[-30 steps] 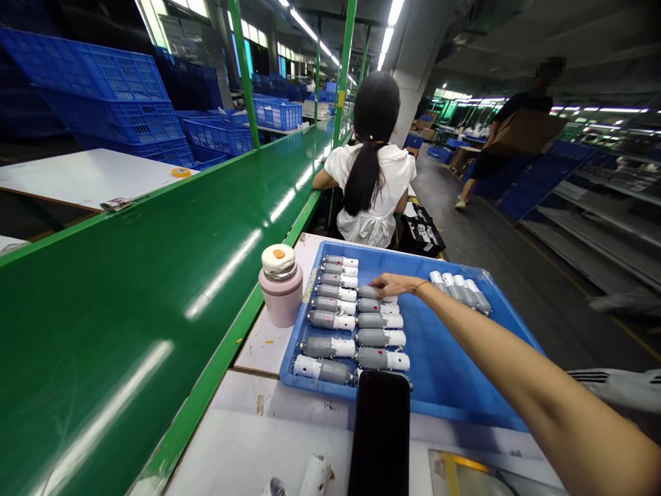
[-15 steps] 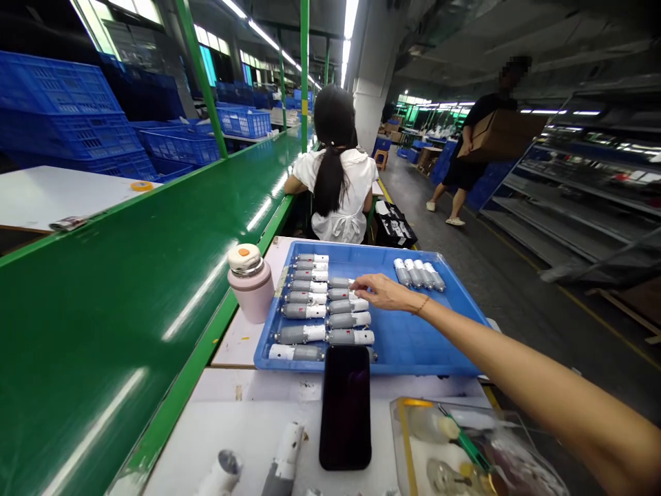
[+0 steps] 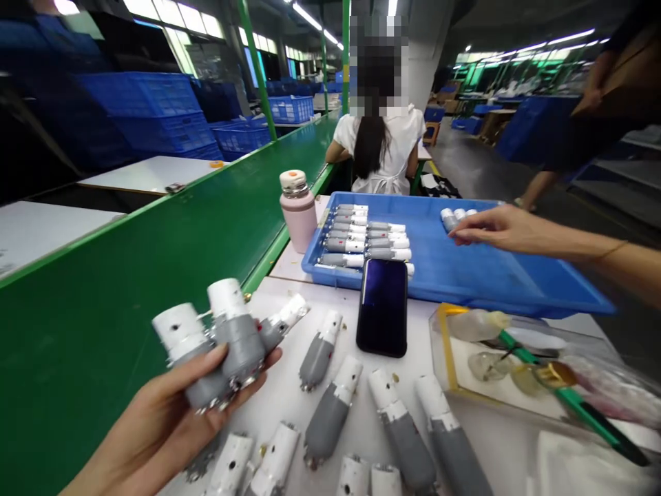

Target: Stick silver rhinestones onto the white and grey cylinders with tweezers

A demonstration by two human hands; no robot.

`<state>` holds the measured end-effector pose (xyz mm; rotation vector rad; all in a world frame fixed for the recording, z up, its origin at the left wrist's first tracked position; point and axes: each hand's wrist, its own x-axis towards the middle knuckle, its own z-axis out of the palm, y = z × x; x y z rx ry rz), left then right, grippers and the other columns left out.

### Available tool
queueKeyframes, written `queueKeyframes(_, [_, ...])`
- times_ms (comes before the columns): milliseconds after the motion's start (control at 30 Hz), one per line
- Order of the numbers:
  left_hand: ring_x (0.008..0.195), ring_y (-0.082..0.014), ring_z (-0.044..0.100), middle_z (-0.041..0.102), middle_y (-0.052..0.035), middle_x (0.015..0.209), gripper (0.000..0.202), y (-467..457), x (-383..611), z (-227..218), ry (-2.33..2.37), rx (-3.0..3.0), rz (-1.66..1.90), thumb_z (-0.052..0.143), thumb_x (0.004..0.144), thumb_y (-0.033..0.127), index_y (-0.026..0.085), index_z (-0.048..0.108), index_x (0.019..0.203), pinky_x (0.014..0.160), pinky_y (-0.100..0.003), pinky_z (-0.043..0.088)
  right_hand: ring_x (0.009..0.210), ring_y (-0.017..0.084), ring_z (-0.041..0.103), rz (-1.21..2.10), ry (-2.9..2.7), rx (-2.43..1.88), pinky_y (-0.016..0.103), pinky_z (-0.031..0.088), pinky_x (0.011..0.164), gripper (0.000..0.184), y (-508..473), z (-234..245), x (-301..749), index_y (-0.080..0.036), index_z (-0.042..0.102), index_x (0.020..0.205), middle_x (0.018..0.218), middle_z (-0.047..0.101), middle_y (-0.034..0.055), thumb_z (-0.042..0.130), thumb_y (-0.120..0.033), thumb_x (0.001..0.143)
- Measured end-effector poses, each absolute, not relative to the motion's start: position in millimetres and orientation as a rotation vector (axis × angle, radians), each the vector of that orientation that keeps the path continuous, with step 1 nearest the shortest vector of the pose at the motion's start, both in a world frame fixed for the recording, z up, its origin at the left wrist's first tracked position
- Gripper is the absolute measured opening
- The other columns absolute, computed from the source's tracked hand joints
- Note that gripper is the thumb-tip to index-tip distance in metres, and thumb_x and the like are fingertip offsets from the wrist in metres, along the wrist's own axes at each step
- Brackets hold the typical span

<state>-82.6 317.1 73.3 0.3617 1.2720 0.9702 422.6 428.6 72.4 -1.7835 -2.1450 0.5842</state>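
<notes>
The left hand (image 3: 170,413) clutched three motors (image 3: 227,337), fingers curled round them. The right hand (image 3: 490,231) reached into the tray (image 3: 465,275), fingertips seemingly touching a small cluster. Two rows lay filled; about ten motors waited loose on the bench (image 3: 289,386).

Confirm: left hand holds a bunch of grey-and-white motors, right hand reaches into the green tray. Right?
Not quite. In the head view the tray is blue, not green; the green surface is the conveyor. The left hand does hold the motors, and the right hand reaches into the tray.

One phone (image 3: 383,307), one flask (image 3: 299,210), one tray (image 3: 465,269)
</notes>
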Motion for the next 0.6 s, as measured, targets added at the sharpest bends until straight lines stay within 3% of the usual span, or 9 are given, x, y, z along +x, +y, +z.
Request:
queueKeyframes(133, [0.109, -0.0365, 0.068, 0.073, -0.0205, 0.115, 0.045, 324, -75, 68, 1.199, 0.492, 0.936, 0.069, 0.077, 0.011, 0.008, 0.063, 0.121, 0.086, -0.038, 0.062, 0.078, 0.012, 0.069, 0.499, -2.101, -1.780, 0.026, 0.052, 0.068, 0.054, 421, 74, 426, -0.018, 0.074, 0.105, 0.091, 0.074, 0.0075, 0.056, -0.064, 0.083])
queueKeyframes(233, [0.103, -0.0312, 0.071, 0.074, -0.0179, 0.109, 0.030, 326, -76, 60, 1.183, 0.583, 0.934, 0.068, 0.079, 0.012, 0.008, 0.069, 0.108, 0.086, -0.034, 0.061, 0.073, 0.011, 0.069, 0.422, -2.083, -1.775, 0.026, 0.049, 0.062, 0.063, 413, 80, 423, -0.021, 0.077, 0.100, 0.088, 0.075, 0.0074, 0.055, -0.073, 0.070])
queueKeyframes(333, [0.088, -0.0211, 0.073, 0.075, -0.0106, 0.095, 0.018, 323, -79, 54, 1.169, 0.658, 0.935, 0.066, 0.082, 0.011, 0.012, 0.071, 0.099, 0.082, -0.029, 0.062, 0.076, 0.011, 0.071, 0.371, -2.111, -1.757, 0.023, 0.051, 0.066, 0.055, 399, 95, 410, -0.022, 0.078, 0.098, 0.091, 0.076, 0.0068, 0.059, -0.066, 0.071])
queueKeyframes(433, [0.072, -0.0135, 0.069, 0.072, -0.0054, 0.084, 0.007, 317, -78, 50, 1.173, 0.751, 0.879, 0.065, 0.085, 0.012, 0.011, 0.069, 0.092, 0.071, -0.025, 0.060, 0.077, 0.005, 0.070, 0.285, -2.157, -1.740, 0.014, 0.044, 0.068, 0.042, 375, 116, 383, -0.017, 0.076, 0.103, 0.093, 0.075, 0.0043, 0.061, -0.046, 0.078])
queueKeyframes(533, [0.064, -0.0107, 0.063, 0.068, -0.0001, 0.081, 0.005, 312, -74, 44, 1.213, 0.896, 0.848, 0.068, 0.086, 0.017, 0.012, 0.066, 0.087, 0.058, -0.023, 0.054, 0.084, -0.001, 0.065, 0.238, -2.238, -1.697, 0.013, 0.037, 0.071, 0.058, 339, 140, 341, 0.000, 0.066, 0.116, 0.098, 0.072, 0.0028, 0.040, -0.040, 0.081])
queueKeyframes(600, [0.064, -0.0108, 0.061, 0.066, 0.0007, 0.082, 0.009, 311, -73, 40, 1.252, 0.994, 0.844, 0.068, 0.088, 0.022, 0.013, 0.064, 0.088, 0.056, -0.024, 0.053, 0.082, -0.002, 0.064, 0.252, -2.315, -1.645, 0.014, 0.037, 0.070, 0.061, 311, 156, 308, 0.001, 0.063, 0.118, 0.090, 0.071, -0.0021, 0.040, -0.041, 0.079])
